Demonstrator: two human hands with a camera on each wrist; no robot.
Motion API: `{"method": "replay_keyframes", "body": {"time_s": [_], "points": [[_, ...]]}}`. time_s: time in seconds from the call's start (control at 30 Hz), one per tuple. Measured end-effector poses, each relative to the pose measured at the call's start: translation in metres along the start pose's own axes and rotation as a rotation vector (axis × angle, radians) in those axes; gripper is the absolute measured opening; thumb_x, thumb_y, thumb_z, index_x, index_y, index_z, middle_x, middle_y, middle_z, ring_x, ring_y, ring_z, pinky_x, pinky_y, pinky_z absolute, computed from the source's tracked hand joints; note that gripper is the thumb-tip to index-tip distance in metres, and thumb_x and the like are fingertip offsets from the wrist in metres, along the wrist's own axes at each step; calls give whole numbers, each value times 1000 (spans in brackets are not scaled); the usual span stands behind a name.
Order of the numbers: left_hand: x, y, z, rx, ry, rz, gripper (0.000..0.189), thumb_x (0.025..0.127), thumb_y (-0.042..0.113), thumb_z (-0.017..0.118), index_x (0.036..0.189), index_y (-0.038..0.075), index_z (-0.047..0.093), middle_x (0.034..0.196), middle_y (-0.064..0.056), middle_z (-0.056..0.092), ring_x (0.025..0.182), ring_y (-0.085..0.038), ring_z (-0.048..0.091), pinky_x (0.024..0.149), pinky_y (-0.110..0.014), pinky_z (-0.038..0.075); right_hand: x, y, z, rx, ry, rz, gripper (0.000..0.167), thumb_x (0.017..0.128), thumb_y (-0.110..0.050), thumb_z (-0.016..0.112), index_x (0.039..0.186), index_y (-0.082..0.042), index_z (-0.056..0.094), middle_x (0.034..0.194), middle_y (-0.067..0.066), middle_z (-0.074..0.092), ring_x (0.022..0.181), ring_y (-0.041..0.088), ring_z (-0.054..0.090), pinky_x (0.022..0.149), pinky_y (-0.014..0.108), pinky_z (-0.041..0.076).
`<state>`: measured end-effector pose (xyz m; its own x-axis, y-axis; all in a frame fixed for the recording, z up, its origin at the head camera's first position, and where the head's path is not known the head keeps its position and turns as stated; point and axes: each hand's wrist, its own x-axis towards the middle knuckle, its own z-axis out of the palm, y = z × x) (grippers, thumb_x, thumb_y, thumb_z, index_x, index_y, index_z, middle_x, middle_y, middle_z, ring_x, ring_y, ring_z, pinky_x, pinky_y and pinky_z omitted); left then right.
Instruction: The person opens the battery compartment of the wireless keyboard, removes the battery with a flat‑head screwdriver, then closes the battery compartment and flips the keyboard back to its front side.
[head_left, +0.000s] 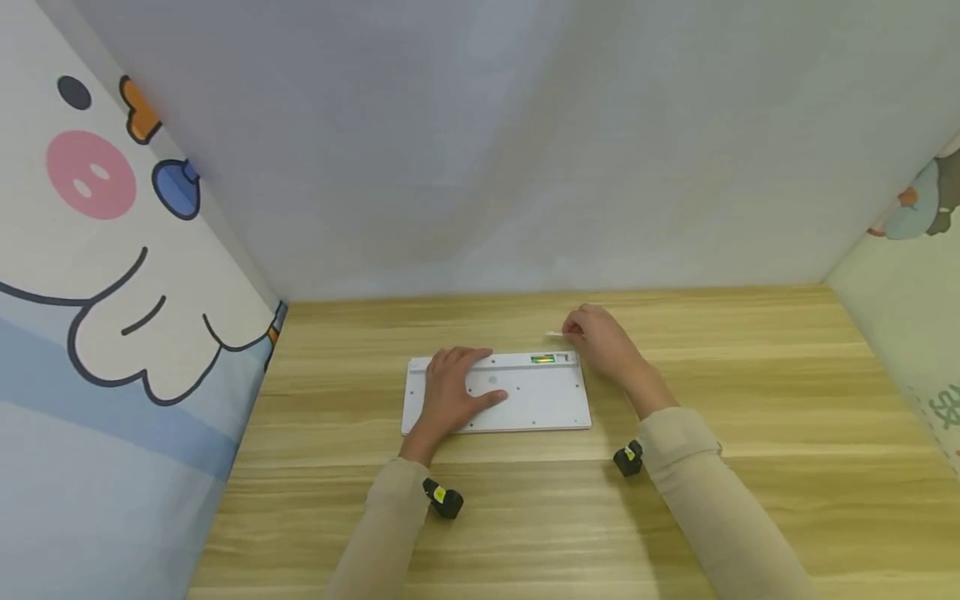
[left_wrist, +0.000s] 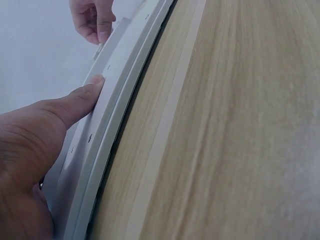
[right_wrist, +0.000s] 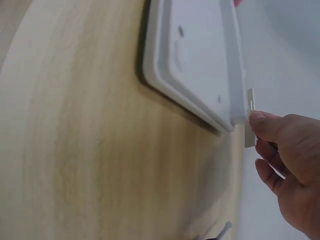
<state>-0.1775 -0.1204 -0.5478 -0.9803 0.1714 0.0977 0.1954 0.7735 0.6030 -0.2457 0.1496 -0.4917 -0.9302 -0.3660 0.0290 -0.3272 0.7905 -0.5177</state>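
A white keyboard (head_left: 547, 404) lies face down on the wooden table, its raised ridge along the far side. In that ridge, near the right end, an uncovered slot shows a green and gold battery (head_left: 542, 359). My left hand (head_left: 448, 398) rests on the keyboard's left half, thumb stretched across the underside; the left wrist view shows that thumb (left_wrist: 90, 95) pressing the surface. Just beyond the far right corner, my right hand (head_left: 603, 343) pinches a thin white battery cover (right_wrist: 250, 135) between thumb and fingers, held apart from the slot in the head view.
The wood-grained table (head_left: 525, 517) reaches back to a pale wall (head_left: 487, 167). Cartoon-printed panels stand left (head_left: 150, 333) and right. Black wrist cameras hang by both sleeves. A partly cut-off thin grey item (right_wrist: 224, 230) shows at the right wrist view's bottom.
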Motion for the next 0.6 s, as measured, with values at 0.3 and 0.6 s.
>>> {"method": "replay_keyframes", "body": {"time_s": [0.3,0.6], "points": [[-1,-1,2,3,-5,9,73,80,51,83,144,27,56,145,-4,59,142,-29,46,130,-55,19,5,14,13,-38,29,-13,11,97,-9,67,103,-1,72,100,14,68,100,30,64,94,46,56],[0,-1,0,0,5,18,73,81,50,83,144,26,56,145,-5,59,142,-29,46,131,-55,17,7,16,17,-26,41,-6,10,96,-8,69,101,-1,74,96,13,69,95,29,65,90,45,56]]}}
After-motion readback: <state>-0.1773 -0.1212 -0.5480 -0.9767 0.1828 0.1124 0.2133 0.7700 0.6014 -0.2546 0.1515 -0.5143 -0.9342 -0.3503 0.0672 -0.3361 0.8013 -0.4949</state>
